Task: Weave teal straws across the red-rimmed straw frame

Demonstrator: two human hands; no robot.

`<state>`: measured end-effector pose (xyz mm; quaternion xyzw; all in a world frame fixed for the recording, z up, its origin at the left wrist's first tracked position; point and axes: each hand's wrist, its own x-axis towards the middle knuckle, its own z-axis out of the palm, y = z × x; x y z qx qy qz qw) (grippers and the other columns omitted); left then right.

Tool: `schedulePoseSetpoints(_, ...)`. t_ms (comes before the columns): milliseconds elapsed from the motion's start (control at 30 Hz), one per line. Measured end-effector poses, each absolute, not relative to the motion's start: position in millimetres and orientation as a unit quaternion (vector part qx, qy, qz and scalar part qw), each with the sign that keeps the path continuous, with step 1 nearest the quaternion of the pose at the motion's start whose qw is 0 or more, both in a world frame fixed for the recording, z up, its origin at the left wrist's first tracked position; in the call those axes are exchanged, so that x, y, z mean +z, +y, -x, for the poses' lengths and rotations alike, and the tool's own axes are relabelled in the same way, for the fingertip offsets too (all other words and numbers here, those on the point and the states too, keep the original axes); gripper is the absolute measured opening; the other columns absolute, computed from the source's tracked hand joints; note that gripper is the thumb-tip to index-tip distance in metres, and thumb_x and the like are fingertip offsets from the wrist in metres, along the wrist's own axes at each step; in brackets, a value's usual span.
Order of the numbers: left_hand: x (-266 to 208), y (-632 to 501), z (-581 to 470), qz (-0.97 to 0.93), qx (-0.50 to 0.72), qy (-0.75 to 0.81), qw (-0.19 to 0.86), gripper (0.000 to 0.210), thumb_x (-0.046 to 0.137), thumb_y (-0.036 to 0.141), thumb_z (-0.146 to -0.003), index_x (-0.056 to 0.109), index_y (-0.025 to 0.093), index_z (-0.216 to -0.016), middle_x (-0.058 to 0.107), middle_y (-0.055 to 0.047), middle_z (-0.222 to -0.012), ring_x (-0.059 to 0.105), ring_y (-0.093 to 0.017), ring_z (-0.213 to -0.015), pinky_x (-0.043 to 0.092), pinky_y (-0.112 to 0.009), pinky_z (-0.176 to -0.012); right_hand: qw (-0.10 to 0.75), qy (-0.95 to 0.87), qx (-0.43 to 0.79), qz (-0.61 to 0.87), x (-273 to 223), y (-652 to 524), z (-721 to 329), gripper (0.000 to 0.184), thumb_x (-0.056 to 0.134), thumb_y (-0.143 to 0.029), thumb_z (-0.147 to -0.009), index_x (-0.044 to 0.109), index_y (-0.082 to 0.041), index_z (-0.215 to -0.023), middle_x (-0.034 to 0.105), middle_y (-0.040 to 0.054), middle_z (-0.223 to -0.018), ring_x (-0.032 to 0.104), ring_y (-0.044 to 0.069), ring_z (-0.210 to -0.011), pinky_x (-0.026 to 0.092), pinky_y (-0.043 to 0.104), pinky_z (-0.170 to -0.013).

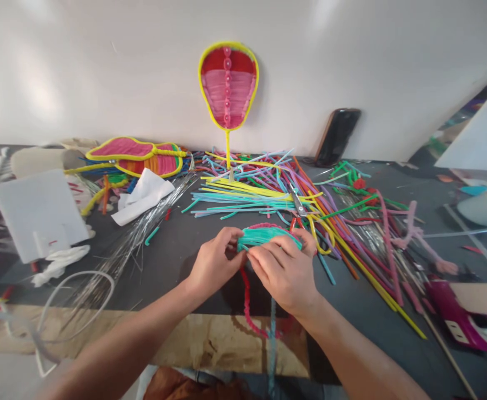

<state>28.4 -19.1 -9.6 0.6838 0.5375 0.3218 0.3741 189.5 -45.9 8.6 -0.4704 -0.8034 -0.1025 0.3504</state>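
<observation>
A piece of turquoise pipe cleaners [264, 234] with a pink edge is held up between both hands near the front of the table. My left hand [215, 262] pinches its left end. My right hand [287, 269] grips the right side, with the fingers laid over its front. Below the piece hang a twisted red pipe cleaner [247, 300], curving to the right, and a light blue strand [272, 339] dropping past the table edge. Just behind my right hand lie scissors [319, 239] with yellow handles and a red-handled tool, partly hidden.
Loose pipe cleaners [243, 194] in several colours cover the middle. A yellow-rimmed pink fan shape [243, 83] stands against the white wall beside a leaning phone [338, 136]. Left lie finished shapes [122, 149], thin wires [143, 219] and white cards [39, 216]; right, a purple tool [455, 316].
</observation>
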Motion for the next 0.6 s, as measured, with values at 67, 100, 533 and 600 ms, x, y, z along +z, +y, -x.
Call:
schedulePoseSetpoints(67, -7.9, -19.6, -26.3, -0.717, 0.305, 0.541, 0.317, 0.014, 0.056, 0.025, -0.078, 0.056, 0.022, -0.092, 0.066, 0.002, -0.082, 0.063, -0.012, -0.070, 0.046, -0.022, -0.067, 0.364, -0.808, -0.078, 0.456, 10.6, -46.3, -193.4, 0.007, 0.062, -0.023, -0.084, 0.061, -0.023, -0.091, 0.071, -0.0033, -0.075, 0.061, 0.014, -0.078, 0.023, 0.044, -0.101)
schedulePoseSetpoints(100, -6.9, -19.3, -25.1, -0.723, 0.300, 0.542, 0.305, 0.011, 0.054, 0.028, -0.081, 0.056, 0.022, -0.090, 0.066, 0.002, -0.080, 0.064, -0.013, -0.070, 0.045, -0.022, -0.067, 0.375, -0.805, -0.063, 0.455, 11.7, -45.8, -197.5, 0.013, 0.062, -0.025, -0.084, 0.060, -0.023, -0.096, 0.071, -0.0016, -0.080, 0.062, 0.016, -0.080, 0.024, 0.044, -0.100)
schedulePoseSetpoints(533, -5.1, -11.8, -19.3, -0.570, 0.407, 0.491, 0.518, 0.018, 0.052, 0.038, -0.087, 0.049, 0.021, -0.092, 0.065, 0.001, -0.070, 0.065, -0.015, -0.073, 0.043, -0.023, -0.067, 0.421, -0.597, 0.358, 0.582, -1.8, -14.3, -247.1, 0.036, 0.054, -0.046, -0.084, 0.058, -0.020, -0.109, 0.066, 0.0083, -0.104, 0.063, 0.021, -0.090, 0.049, 0.032, -0.077)
schedulePoseSetpoints(600, -6.0, -11.7, -20.0, -0.539, 0.414, 0.467, 0.565, 0.017, 0.053, 0.036, -0.087, 0.049, 0.020, -0.092, 0.062, 0.003, -0.068, 0.065, -0.015, -0.075, 0.043, -0.024, -0.069, 0.392, -0.594, 0.387, 0.587, -4.1, -14.8, -243.5, 0.037, 0.056, -0.046, -0.082, 0.059, -0.020, -0.108, 0.068, 0.0070, -0.098, 0.064, 0.020, -0.085, 0.050, 0.031, -0.074)
